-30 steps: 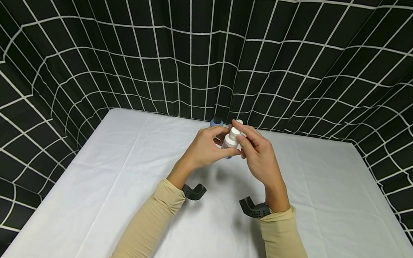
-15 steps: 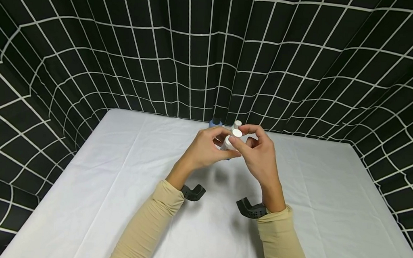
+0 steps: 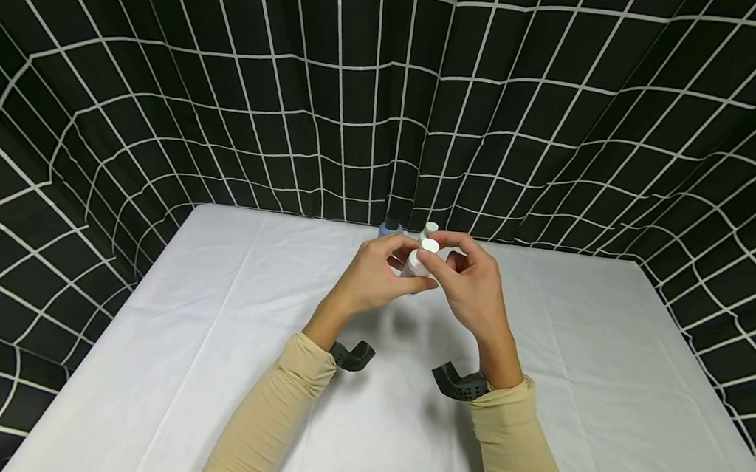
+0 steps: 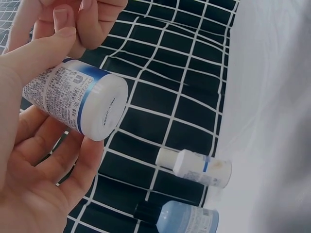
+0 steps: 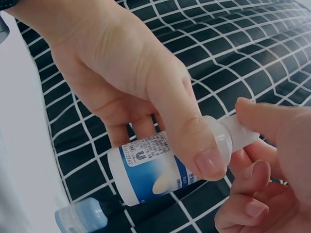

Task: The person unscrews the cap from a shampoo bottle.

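A white bottle [image 4: 73,94] with a blue and printed label is tilted above the table, its base turned toward the left wrist camera. My left hand [image 3: 375,271] holds it around the body, thumb on one side and fingers on the other. The white cap [image 5: 239,132] sits at the bottle's neck, pinched between the thumb and fingers of my right hand [image 3: 476,282]. Whether the cap is loose on the neck I cannot tell.
Behind the hands, near the table's far edge, stand a blue bottle [image 4: 187,218] with a black cap and a smaller white bottle [image 4: 204,167] with a white cap. A black curtain [image 3: 362,101] with a white grid surrounds the white-covered table [image 3: 212,312].
My right hand has shifted its grip around the cap, its index finger and thumb now spread to either side. My left hand keeps holding the bottle in nearly the same place.
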`<move>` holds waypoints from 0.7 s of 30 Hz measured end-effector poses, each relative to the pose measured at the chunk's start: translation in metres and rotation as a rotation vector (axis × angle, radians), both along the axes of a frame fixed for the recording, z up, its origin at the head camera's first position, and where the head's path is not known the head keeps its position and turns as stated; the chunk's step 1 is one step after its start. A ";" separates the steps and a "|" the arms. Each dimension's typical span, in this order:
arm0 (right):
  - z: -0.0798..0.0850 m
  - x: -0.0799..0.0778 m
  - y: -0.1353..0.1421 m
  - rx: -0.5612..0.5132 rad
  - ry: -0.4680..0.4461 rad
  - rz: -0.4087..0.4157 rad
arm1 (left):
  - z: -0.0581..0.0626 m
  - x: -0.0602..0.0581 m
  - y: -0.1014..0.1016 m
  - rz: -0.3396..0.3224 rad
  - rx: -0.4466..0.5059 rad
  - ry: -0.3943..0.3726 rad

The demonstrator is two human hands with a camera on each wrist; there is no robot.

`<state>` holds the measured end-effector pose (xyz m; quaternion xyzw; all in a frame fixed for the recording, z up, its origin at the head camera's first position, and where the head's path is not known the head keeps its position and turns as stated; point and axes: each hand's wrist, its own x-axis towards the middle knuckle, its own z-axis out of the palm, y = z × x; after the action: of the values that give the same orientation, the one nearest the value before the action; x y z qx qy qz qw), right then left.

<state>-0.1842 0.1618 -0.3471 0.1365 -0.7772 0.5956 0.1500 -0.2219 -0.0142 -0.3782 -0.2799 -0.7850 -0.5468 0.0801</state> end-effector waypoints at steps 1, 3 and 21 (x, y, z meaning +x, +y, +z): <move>0.000 0.000 0.000 0.007 0.004 0.006 | -0.001 0.000 0.000 0.001 -0.001 0.001; -0.001 0.001 0.000 0.011 0.012 0.014 | -0.002 0.000 -0.001 0.000 -0.003 0.001; 0.003 0.000 -0.002 -0.020 -0.100 -0.014 | -0.003 -0.002 -0.001 -0.001 -0.021 -0.008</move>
<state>-0.1840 0.1600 -0.3443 0.0995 -0.7788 0.6083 0.1167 -0.2235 -0.0155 -0.3812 -0.2791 -0.7909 -0.5396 0.0738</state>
